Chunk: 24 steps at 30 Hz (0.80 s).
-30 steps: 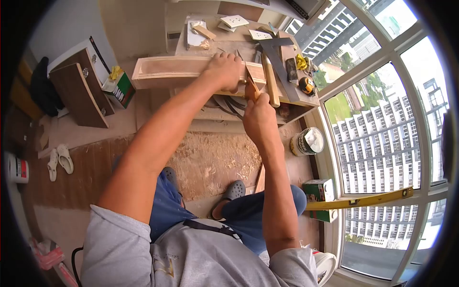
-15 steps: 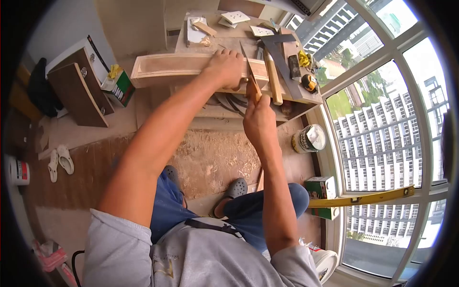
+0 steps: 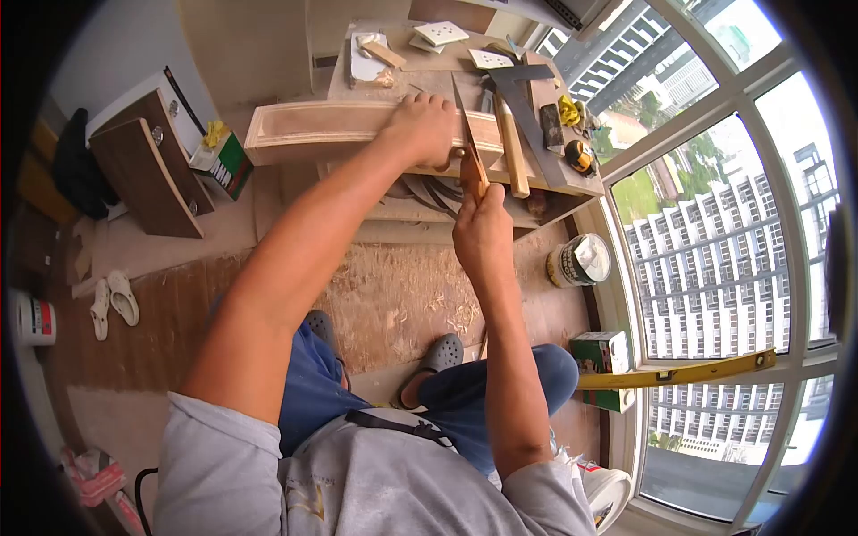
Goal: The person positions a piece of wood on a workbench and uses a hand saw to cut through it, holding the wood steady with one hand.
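Note:
A long wooden drawer-like piece [image 3: 313, 125] with raised edges lies across the front of the workbench. My left hand [image 3: 422, 132] is wrapped over its right part and holds it down. My right hand [image 3: 483, 230] grips the wooden handle of a hand saw [image 3: 468, 129], whose blade points away from me across the piece near its right end. Just right of the saw is a chisel-like tool with a pale wooden handle [image 3: 513, 152]. Beside that lies a dark metal square [image 3: 529, 121].
On the workbench [image 3: 411, 76] are socket plates [image 3: 441, 34], a dark block [image 3: 550, 128] and a tape measure [image 3: 580, 156]. A bucket [image 3: 579, 260] stands by the window. A yellow level [image 3: 679, 371] lies at right. Cabinet panels [image 3: 147, 177] lean at left, and shavings cover the floor.
My right hand and the saw have shifted very slightly, with the hand a little to the left. My left hand stays on the wooden piece.

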Each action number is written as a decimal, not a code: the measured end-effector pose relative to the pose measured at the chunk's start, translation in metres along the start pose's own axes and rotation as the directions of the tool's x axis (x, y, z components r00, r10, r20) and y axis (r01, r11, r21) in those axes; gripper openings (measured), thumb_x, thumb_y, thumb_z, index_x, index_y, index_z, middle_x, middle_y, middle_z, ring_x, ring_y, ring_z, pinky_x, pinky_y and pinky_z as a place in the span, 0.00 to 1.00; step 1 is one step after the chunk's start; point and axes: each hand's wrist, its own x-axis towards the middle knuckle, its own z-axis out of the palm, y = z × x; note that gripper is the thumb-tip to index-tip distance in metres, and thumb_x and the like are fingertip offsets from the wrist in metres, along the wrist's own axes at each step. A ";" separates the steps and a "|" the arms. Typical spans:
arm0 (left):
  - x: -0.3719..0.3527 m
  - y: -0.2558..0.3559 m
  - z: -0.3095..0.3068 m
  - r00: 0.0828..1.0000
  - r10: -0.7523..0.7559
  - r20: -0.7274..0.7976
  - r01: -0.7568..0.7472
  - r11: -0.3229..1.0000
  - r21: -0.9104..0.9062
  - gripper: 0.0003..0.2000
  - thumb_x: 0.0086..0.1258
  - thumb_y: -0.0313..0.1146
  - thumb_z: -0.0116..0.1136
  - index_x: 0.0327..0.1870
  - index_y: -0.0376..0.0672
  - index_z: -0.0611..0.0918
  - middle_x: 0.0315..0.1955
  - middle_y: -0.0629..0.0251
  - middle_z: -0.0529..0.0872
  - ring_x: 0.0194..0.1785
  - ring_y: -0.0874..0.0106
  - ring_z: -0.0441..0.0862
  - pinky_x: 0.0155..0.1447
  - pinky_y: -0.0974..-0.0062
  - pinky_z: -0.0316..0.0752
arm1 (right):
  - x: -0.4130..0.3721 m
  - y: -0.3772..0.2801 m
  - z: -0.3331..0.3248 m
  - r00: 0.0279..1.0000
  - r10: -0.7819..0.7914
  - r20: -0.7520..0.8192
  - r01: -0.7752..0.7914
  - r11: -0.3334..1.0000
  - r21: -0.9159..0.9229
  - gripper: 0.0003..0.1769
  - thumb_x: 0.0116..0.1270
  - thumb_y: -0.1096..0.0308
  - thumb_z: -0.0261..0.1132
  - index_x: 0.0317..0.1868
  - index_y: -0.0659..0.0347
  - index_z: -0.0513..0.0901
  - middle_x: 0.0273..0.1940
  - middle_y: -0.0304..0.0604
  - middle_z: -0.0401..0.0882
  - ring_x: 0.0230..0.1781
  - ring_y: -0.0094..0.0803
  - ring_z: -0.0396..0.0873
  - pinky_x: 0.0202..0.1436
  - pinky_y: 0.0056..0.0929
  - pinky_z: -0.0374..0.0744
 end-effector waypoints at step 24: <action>0.004 -0.004 0.009 0.998 0.017 -0.058 -0.018 1.000 -0.025 0.38 0.55 0.42 0.75 0.66 0.29 0.75 0.63 0.44 0.81 0.71 0.49 0.76 0.77 0.57 0.69 | -0.123 0.016 -0.059 0.991 0.078 0.108 -0.085 0.995 0.057 0.11 0.81 0.67 0.59 0.51 0.66 0.69 0.36 0.75 0.81 0.42 0.76 0.80 0.41 0.63 0.76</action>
